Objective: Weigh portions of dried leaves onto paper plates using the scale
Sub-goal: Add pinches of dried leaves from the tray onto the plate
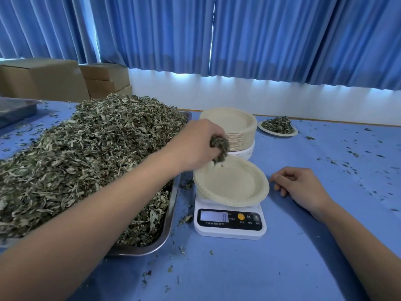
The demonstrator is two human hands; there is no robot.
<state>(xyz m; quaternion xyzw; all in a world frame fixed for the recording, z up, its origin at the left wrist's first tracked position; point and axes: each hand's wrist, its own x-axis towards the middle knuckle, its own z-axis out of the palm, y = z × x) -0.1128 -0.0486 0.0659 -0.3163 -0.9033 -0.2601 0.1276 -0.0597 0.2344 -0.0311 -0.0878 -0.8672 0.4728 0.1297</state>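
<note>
Clump of dried leaves (219, 148) is gripped in the curled fingers of the left hand (195, 144). The empty paper plate (231, 183) is seen just below that hand, slightly to its right, on the scale (230, 223). The right hand (297, 183) is rested loosely curled beside the plate, nothing held. Leaves are crumbly and light; the plate is round, stiff and flute-rimmed.

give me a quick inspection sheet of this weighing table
surface: blue table
job's things: scale reads 0, empty paper plate on it; metal tray heaped with dried leaves; plate stack behind; one filled plate far right
clutter: leaf crumbs scattered on the table
hands: left hand grips a leaf clump above the empty plate; right hand rests on the table, fingers loosely curled, holding nothing
cables: nothing seen
surroundings: blue curtains, cardboard boxes at back left
</note>
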